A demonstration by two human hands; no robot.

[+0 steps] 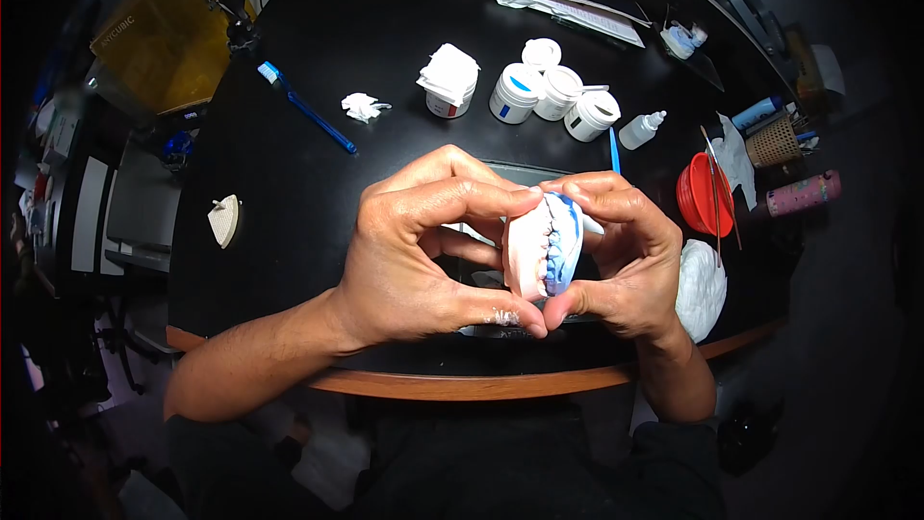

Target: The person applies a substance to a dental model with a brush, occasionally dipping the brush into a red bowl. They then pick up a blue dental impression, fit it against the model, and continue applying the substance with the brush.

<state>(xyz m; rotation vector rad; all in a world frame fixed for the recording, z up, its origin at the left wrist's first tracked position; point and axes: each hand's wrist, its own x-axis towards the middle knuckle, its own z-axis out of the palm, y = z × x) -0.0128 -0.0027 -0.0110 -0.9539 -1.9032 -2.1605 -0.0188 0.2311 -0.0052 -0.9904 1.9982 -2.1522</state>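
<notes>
Between my hands, above the front part of the black table, two dental casts meet along their rows of teeth, standing on edge. My left hand (409, 250) is closed around the pale cast (523, 252), thumb below and index finger at the top. White residue marks the left thumb. Closed on the other side, my right hand (635, 260) grips the cast with blue teeth (567, 236), blue covering its biting side and white showing behind. The fingers behind both casts are partly hidden. Whether every tooth touches cannot be made out.
Behind the hands stand several white jars (515, 94), a dropper bottle (642, 129) and a tissue-topped jar (449, 87). A blue toothbrush (313, 111) and a small cast piece (224, 221) lie left. Right are a red bowl (700, 195) with thin tools and a white wad (702, 289).
</notes>
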